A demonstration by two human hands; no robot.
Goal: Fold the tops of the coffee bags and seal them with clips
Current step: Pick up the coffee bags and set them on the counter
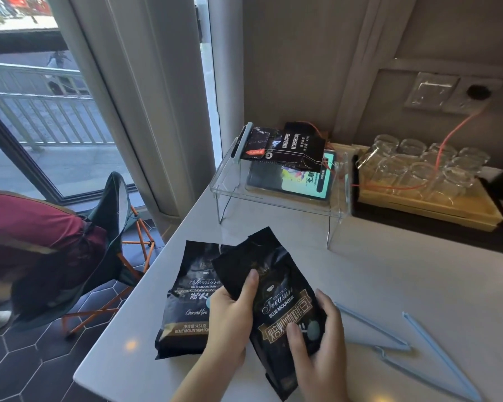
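Observation:
A black coffee bag with gold lettering (276, 288) is held over the white counter (389, 271), its open top pointing up and away. My left hand (230, 317) grips its left side with the thumb on the front. My right hand (320, 343) holds its lower right part. A second black coffee bag (186, 300) lies flat on the counter to the left, partly under the first. Two light blue clips (372, 326) (439, 355) lie open on the counter to the right. A third coffee bag (285, 146), with a clip (241, 140) on its end, rests on the clear stand.
A clear acrylic stand (273, 195) holds a tablet (291, 178) at the back of the counter. A wooden tray (430, 204) of upturned glasses (418, 166) stands at the right with an orange cable across it. A folding chair (114, 227) and a person in a dark red top sit to the left.

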